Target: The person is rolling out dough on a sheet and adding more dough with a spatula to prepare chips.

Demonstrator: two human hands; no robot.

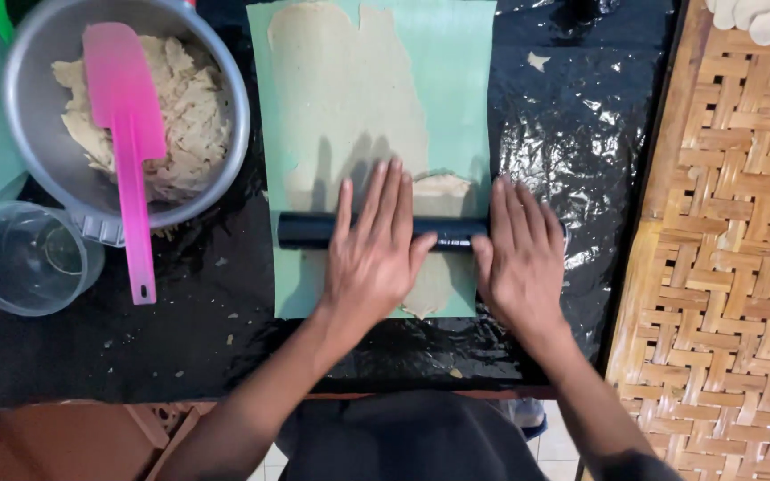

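Both hands flat, palms down, on the black rolling tube [314, 231]; fingers spread and straight, pressing rather than wrapped around it. Left hand [374, 254] sits mid-tube, right hand [521, 258] on the tube's right end. Tube lies crosswise over the green sheet [456, 80], on its lower half. Thin tan dough [349, 98] is spread on the sheet above the tube, ragged at the edges; a smaller patch shows below the tube, between the hands. Sheet rests on shiny black plastic [572, 116]. Left of the tube: metal bowl [33, 62] with lumpy dough and a pink spatula [126, 134] leaning in it, handle hanging over the rim. Clear plastic cup [24, 258] below the bowl. Woven bamboo mat [724, 249] right of the tube.
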